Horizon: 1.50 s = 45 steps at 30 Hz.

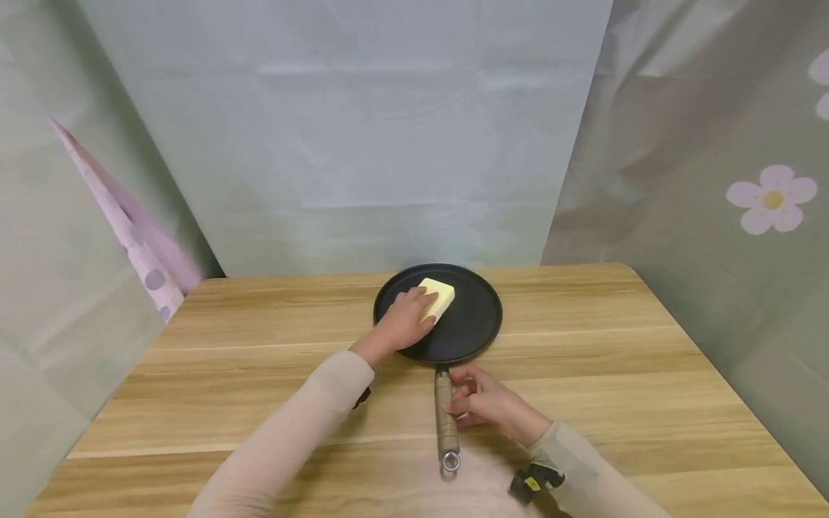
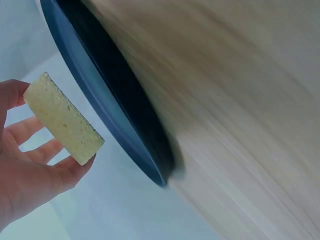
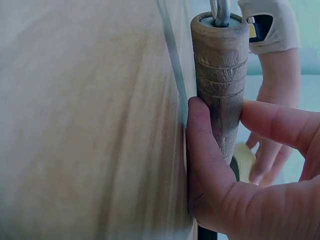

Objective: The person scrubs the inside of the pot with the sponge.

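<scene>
A round black flat pan [image 1: 471, 316] lies on the wooden table, its brown wooden handle [image 1: 445, 421] pointing toward me and ending in a metal ring. Over the left part of the pan, my left hand [image 1: 403, 321] holds a pale yellow sponge [image 1: 442, 293]. The left wrist view has this sponge [image 2: 62, 120] pinched between thumb and fingers, raised above the pan's rim [image 2: 125, 117]. My right hand [image 1: 488, 404] grips the handle from the right. In the right wrist view, thumb and fingers sit on opposite sides of the handle [image 3: 220, 70].
The wooden table [image 1: 259, 403] has a back edge just behind the pan. Pale cloth [image 1: 388, 144] hangs along the back and both sides, with a flower print [image 1: 772, 200] at right. A black wrist device [image 1: 536, 482] sits at the right sleeve.
</scene>
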{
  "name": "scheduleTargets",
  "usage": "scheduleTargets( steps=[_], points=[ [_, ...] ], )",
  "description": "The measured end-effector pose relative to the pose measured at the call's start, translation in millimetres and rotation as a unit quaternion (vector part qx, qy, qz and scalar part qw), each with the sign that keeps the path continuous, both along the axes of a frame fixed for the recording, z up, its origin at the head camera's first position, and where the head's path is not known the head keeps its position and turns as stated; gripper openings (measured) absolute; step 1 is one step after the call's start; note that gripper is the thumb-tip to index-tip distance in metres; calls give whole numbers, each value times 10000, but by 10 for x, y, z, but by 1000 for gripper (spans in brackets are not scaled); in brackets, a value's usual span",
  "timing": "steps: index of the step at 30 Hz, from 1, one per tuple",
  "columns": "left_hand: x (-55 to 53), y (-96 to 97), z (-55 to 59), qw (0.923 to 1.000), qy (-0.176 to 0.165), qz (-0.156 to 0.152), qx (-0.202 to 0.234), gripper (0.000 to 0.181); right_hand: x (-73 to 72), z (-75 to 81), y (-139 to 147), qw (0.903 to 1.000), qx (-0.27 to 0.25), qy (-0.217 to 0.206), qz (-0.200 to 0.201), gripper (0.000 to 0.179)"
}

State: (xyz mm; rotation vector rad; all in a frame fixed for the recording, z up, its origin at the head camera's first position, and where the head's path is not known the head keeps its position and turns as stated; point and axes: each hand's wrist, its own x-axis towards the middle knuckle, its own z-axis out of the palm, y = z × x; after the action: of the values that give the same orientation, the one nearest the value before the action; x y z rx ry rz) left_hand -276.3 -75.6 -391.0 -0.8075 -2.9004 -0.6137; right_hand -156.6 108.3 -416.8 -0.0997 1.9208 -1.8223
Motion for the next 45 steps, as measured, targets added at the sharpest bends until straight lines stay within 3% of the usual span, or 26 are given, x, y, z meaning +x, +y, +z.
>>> scheduleTargets(
  steps=[10,18,28,36,45],
  points=[
    [-43,-546,24,9983,-147,408,389,52,-2,-22,8,10000,-17,-16,6,53],
    [-62,-1015,-10,9946,195,890,491,51,1,-5,-9,10000,-6,37,47,53],
    [-6,-1513,-48,9880,-202,1454,484,52,-4,15,-3,10000,-16,51,40,53],
    [-3,-1753,-98,9828,-478,1743,388,53,2,37,2,10000,-4,23,72,53],
    [44,-1804,-143,9818,-594,1798,123,52,3,17,1,10000,-16,40,60,53]
  ],
)
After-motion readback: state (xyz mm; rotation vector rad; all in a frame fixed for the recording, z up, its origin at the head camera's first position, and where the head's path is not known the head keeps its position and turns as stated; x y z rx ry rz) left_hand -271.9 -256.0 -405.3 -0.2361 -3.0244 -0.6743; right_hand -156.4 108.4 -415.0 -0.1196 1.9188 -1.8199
